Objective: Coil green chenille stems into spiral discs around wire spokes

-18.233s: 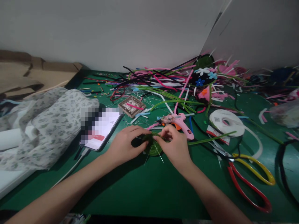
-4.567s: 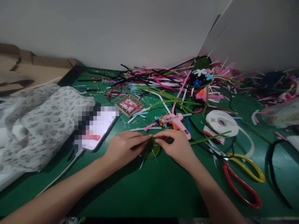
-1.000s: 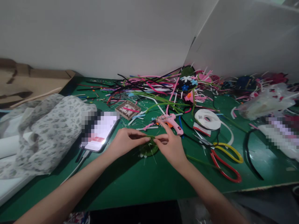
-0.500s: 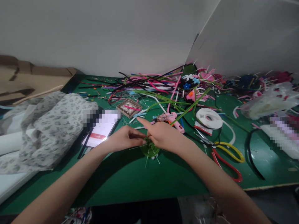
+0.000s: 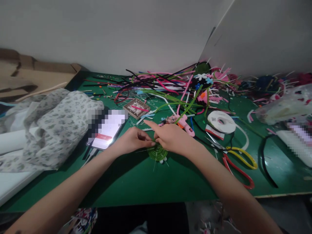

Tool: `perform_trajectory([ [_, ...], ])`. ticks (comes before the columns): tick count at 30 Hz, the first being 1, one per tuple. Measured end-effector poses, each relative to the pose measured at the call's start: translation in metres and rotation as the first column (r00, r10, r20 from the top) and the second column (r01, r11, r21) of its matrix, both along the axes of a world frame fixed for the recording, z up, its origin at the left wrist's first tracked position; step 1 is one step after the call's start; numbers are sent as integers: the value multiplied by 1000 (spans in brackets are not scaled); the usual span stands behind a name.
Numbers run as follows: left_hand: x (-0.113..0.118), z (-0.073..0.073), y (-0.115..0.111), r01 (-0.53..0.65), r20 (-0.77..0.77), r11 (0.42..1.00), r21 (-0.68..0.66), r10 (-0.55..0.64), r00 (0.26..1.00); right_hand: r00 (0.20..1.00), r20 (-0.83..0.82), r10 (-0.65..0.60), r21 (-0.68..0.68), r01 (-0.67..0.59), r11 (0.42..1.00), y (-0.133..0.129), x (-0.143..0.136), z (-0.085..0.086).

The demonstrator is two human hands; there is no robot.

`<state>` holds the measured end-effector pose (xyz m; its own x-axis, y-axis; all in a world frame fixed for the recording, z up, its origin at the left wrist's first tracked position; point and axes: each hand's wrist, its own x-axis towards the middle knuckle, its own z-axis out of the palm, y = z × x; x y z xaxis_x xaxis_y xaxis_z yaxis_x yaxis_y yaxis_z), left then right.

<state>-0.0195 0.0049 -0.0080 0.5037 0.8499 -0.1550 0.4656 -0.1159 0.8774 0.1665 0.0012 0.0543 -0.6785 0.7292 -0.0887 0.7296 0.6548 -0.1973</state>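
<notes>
A round green woven piece (image 5: 158,153) with thin pale spokes sticking out lies near the front of the green table, white bits at its lower edge. My left hand (image 5: 134,140) pinches its upper left rim between thumb and fingers. At the top rim my right hand (image 5: 170,138) is closed on a green strip of the piece, its index finger pointing up and left. Both hands' fingertips nearly meet. Long green strips (image 5: 188,109) rise behind my right hand, beside a pink glue gun (image 5: 187,126).
A phone (image 5: 107,130) and patterned cloth (image 5: 63,120) lie left. Scissors with red and yellow handles (image 5: 240,157) and a white ribbon roll (image 5: 221,122) are right. Behind are a small ornate tray (image 5: 136,109) and a heap of coloured strips (image 5: 161,83).
The view has shifted slightly. More of the green woven piece shows below my hands, and the green strips behind my right hand stand at a steeper angle.
</notes>
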Motion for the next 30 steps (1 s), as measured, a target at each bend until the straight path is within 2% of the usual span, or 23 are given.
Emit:
perform_trajectory([
  [3,1,-1,0,-5,12,1000,-3,5,1000,997,-79,1,18,1,1000,0,8,-2],
  [6,1,0,0,-27,37,999,-38,29,999,963,-268,18,134,18,991,1,24,-1],
  [8,1,1,1,-51,47,997,-62,54,997,907,-420,-34,241,147,959,2,37,-2],
  [11,0,4,3,-93,45,993,-71,97,994,793,-563,-235,296,459,838,8,60,-11],
  [14,-2,6,5,-147,29,988,-49,149,988,765,-517,-384,274,572,773,14,79,-32],
  [19,-5,5,7,-204,22,979,-24,204,979,781,-386,-492,209,593,778,15,89,-59],
  [26,-3,5,8,-218,2,976,-21,218,976,732,-340,-590,223,673,706,11,71,-61],
  [30,-4,5,7,-229,-7,973,-27,229,973,664,-473,-579,253,732,633,11,76,-59],
])
